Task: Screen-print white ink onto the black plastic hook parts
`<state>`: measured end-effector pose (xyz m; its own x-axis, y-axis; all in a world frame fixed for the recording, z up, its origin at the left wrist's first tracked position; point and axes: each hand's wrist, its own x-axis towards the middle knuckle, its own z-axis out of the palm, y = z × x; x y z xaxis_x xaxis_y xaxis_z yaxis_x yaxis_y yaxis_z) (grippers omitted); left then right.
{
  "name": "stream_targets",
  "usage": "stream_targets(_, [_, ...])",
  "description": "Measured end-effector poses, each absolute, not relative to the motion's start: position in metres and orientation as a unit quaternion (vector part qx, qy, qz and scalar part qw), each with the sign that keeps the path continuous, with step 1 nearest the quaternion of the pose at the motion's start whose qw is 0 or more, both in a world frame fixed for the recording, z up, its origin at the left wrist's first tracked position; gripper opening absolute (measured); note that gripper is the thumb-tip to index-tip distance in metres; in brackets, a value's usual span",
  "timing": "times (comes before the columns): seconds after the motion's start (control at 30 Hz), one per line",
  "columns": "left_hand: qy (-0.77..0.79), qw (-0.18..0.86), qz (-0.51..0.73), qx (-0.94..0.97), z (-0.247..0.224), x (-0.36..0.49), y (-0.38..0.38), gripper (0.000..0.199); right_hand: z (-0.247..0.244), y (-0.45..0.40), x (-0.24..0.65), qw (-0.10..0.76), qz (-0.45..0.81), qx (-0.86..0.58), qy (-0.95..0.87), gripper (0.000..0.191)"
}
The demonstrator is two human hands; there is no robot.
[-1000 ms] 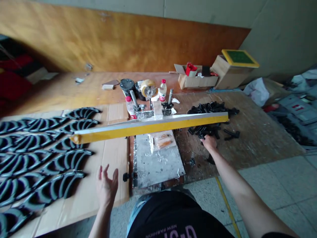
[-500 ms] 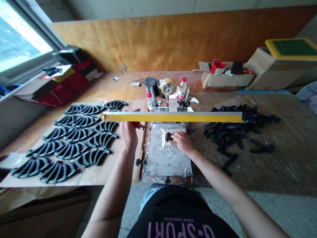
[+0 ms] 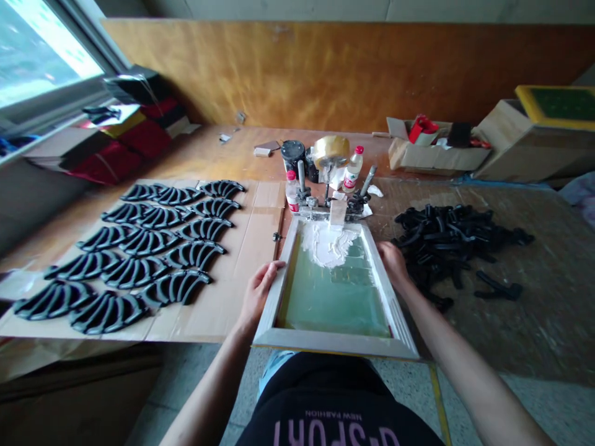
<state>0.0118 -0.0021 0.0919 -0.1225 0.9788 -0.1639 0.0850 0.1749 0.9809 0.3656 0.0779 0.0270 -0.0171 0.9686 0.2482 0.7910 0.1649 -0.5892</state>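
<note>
A silk-screen frame lies low over the press, its metal border around a green mesh. White ink is smeared across the mesh's far end. My left hand grips the frame's left side, thumb on top. At the right side, my right hand is closed on the border, its fingertips partly hidden. A clamp with upright posts holds the frame's far end. The metal base plate and whatever lies on it are hidden under the frame.
Rows of black fan-shaped bundles cover the cardboard at left. A heap of black plastic parts lies at right. Behind the press stand bottles, a dark jar and a tape roll. An open carton sits farther back.
The screen frame has swung down from a raised, edge-on position. My right hand has left the small black part on the base plate and taken the frame's right side. My left hand has come down and nearer.
</note>
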Motion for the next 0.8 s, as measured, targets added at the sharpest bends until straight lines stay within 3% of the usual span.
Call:
stream_targets(0.13, [0.585,0.556,0.401,0.433,0.049,0.006,-0.005,0.064,0.064,0.12,0.343,0.354,0.036,-0.586,-0.728,0.052])
stream_targets(0.2, [0.592,0.556,0.384,0.438,0.029,0.005,-0.003,0.072,0.077,0.141,0.316,0.323,0.007,-0.541,-0.777,0.06])
stream_targets(0.4, [0.618,0.509,0.371,0.471,0.0,0.004,-0.001,0.067,0.072,0.143,0.267,0.131,0.032,-0.536,-0.834,0.011])
stream_targets(0.63, [0.621,0.507,0.367,0.473,-0.006,0.002,-0.002,0.066,0.074,0.082,0.28,0.117,0.077,-0.297,-0.945,0.018])
stream_targets(0.8, [0.629,0.505,0.365,0.465,-0.003,0.004,-0.002,0.066,0.071,0.081,0.282,0.171,0.059,-0.348,-0.92,0.017])
